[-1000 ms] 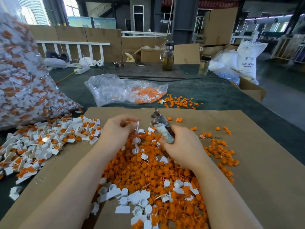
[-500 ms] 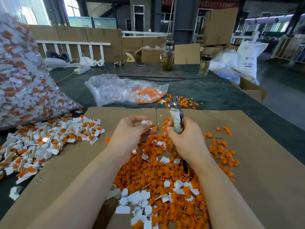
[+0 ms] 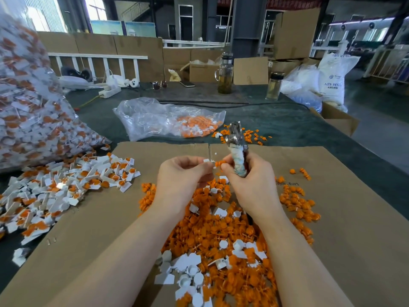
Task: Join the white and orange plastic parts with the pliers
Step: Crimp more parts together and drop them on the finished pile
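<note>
1. Left hand (image 3: 181,173), centre of frame: its grip is closed in a fingertip pinch on a white plastic part (image 3: 208,161). The pinch covers only a small edge, so the part could twist or drop during mating.
2. Right hand (image 3: 250,176): fingers wrap the taped handles of the pliers (image 3: 238,149), whose head points up and away, while thumb and forefinger pinch an orange plastic part (image 3: 218,163) against the white one. This double duty leaves a weak hold on both; the pliers could slip, or the orange part could fall.
3. The two parts meet just left of the pliers' handles, above the loose pile of parts (image 3: 221,235). A dropped piece would probably be lost among identical ones.
4. Whether the parts are aligned cannot be told; a skewed fit squeezed in the pliers could deform or crack the plastic.
5. The pliers' head must turn toward the pinched parts; fingertips near the joint risk being nipped.
6. Joined pieces (image 3: 66,185) lie at middle left on the cardboard sheet (image 3: 354,218) over the counter (image 3: 287,125).
</note>
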{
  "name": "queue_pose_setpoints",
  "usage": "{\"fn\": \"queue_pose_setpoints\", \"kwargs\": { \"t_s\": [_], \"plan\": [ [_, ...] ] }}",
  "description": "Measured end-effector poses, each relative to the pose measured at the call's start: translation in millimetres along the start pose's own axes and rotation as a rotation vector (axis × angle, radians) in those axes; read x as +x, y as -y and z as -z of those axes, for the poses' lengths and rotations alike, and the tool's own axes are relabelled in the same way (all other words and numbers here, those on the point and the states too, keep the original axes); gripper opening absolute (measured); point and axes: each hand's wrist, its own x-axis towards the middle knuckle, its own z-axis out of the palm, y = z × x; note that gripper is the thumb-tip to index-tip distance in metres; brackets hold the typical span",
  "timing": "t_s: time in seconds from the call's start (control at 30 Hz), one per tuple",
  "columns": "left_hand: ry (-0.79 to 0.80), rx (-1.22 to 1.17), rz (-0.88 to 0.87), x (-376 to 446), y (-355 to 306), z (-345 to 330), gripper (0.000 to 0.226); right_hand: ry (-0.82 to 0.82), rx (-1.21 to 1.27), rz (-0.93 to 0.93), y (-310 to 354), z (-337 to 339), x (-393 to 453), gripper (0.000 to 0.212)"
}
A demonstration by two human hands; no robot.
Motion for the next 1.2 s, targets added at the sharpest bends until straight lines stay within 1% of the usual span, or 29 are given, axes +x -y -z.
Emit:
{"fn": "queue_pose_setpoints", "kwargs": {
  "t_s": [0.13,0.23,0.33,0.47,0.57,0.7,0.83,1.0,1.2],
  "plan": [
    [0.004,0.019,-0.026,-2.6,-0.4,-3.7,0.005,-0.016,0.015,-0.008,-0.1,0.3,-0.1,0.015],
    [-0.007,0.038,-0.052,-3.7,1.0,-5.7,0.005,-0.034,-0.055,-0.011,-0.3,-0.5,-0.3,0.009],
    [-0.033,0.072,-0.082,-4.7,2.1,-7.6,0.006,-0.056,-0.116,-0.001,1.1,-2.6,-1.2,0.016],
    [-0.061,0.136,-0.129,-4.9,4.0,-8.6,0.010,-0.090,-0.139,0.021,3.6,-4.2,-2.8,0.016],
    [-0.060,0.201,-0.199,-6.5,5.1,-8.8,0.016,-0.092,-0.158,0.024,3.6,-5.6,-3.3,0.017],
    [-0.071,0.256,-0.256,-7.5,6.0,-8.4,0.016,-0.091,-0.174,0.015,2.9,-7.4,-2.1,0.017],
    [-0.069,0.323,-0.309,-6.7,7.6,-7.1,0.015,-0.064,-0.168,-0.011,1.4,-8.5,-1.6,0.019],
    [-0.097,0.354,-0.325,-5.5,11.1,-7.3,0.013,-0.023,-0.158,-0.031,1.6,-9.4,-0.4,0.018],
    [-0.134,0.368,-0.331,-5.4,13.6,-9.3,0.014,0.024,-0.138,-0.048,3.3,-7.3,-0.8,0.010]
  ]
}}
